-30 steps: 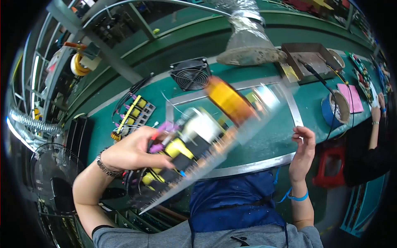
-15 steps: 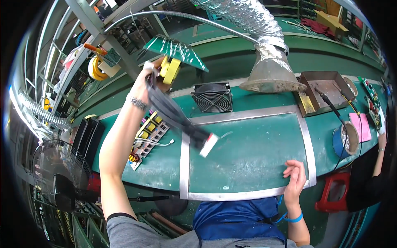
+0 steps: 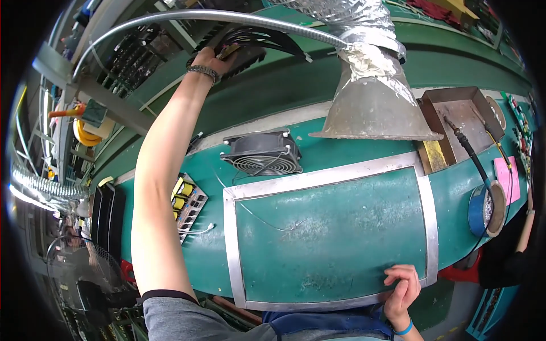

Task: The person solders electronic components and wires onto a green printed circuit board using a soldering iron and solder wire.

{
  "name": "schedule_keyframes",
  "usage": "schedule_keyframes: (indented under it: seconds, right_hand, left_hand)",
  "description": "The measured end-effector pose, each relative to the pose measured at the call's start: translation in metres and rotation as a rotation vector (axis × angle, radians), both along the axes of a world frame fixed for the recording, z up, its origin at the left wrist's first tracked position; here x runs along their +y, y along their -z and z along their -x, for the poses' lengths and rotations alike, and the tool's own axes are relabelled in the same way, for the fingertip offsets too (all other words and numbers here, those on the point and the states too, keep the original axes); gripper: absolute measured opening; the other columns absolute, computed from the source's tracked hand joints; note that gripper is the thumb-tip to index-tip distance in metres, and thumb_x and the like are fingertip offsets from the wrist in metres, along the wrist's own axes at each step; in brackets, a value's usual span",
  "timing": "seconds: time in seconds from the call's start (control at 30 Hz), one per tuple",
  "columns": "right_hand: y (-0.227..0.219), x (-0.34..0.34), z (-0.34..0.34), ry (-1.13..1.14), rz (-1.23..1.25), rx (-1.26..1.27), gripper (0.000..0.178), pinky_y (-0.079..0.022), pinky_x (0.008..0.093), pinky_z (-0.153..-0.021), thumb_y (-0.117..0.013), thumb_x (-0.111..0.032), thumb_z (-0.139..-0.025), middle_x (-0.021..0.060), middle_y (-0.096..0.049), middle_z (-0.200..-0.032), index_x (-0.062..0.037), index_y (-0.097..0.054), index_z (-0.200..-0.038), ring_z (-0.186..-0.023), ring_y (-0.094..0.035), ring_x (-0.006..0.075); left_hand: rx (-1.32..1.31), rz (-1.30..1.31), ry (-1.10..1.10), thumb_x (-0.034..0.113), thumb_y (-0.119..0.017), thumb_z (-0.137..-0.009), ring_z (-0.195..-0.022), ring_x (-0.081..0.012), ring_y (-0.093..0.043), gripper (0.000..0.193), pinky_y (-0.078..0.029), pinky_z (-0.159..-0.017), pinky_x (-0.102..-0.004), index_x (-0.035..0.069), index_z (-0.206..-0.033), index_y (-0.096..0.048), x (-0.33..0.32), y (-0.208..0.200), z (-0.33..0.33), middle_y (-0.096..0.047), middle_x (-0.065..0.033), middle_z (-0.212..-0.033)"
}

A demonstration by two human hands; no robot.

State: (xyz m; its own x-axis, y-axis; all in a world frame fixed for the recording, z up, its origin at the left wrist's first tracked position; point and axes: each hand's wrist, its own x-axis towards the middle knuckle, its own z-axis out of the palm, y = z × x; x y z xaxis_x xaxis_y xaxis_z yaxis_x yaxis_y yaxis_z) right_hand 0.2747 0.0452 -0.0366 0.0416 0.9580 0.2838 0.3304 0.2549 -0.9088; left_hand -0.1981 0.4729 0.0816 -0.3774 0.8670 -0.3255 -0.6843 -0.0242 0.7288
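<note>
Beyond the far edge of the green bench [image 3: 211, 267], out past its upper left, the person's left hand [image 3: 213, 61] is at a dark assembly [image 3: 244, 60] trailing a fan of black cables [image 3: 264, 37] that ends in a small white connector [image 3: 308, 58]. The left arm is stretched nearly straight, and a linked metal band [image 3: 203, 71] circles the wrist. The left hand touches the near end of the assembly beside a small brownish-yellow part, but most of the fingers are hidden, so how tightly they close on it cannot be told. The right hand [image 3: 402, 288] has nothing in it; its fingers are loosely half-curled over the near right corner of a silvery metal frame [image 3: 233, 250] on the bench, and a blue band [image 3: 405, 328] rings that wrist. Partly behind the left forearm lies a second board [image 3: 194, 209] with yellow parts and a white lead [image 3: 200, 229]. A black square fan [image 3: 261, 153] stands just behind the frame, with a grey exhaust hood [image 3: 375, 108] farther right. Next to the hood sits a brown tray [image 3: 449, 98], a black-handled tool [image 3: 466, 145] leaning over its near edge. Near the bench's right end, a blue round container [image 3: 476, 210] stands just beside a pink sheet [image 3: 515, 193], and a co-worker's forearm [image 3: 526, 230] shows at the rim.
</note>
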Motion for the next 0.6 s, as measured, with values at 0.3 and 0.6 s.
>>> schedule_keyframes:
  seconds: [0.3, 0.6]
  right_hand:
    - [0.003, 0.002, 0.0, -0.027, -0.019, -0.029, 0.038, -0.039, 0.0298, -0.06, -0.036, -0.024, -0.099, 0.0111, -0.058, -0.071, 0.0013, -0.057, -0.079, -0.056, -0.048, 0.0157]
    - [0.018, -0.005, -0.003, 0.025, -0.138, -0.053, 0.042, -0.036, 0.0263, -0.058, -0.035, -0.021, -0.102, 0.0102, -0.053, -0.077, 0.0067, -0.058, -0.081, -0.062, -0.044, 0.0129]
  left_hand:
    - [0.952, -0.068, 0.246, 0.016, -0.048, -0.097, -0.119, -0.0384, -0.047, 0.039, -0.042, -0.102, -0.05, -0.002, -0.13, -0.04, -0.024, 0.015, -0.012, -0.049, -0.0223, -0.125]
    - [1.016, -0.271, 0.815, 0.028, -0.043, -0.1, -0.123, -0.0242, -0.052, 0.044, -0.046, -0.096, -0.0322, -0.004, -0.13, -0.048, -0.279, -0.092, -0.049, -0.055, -0.0148, -0.129]
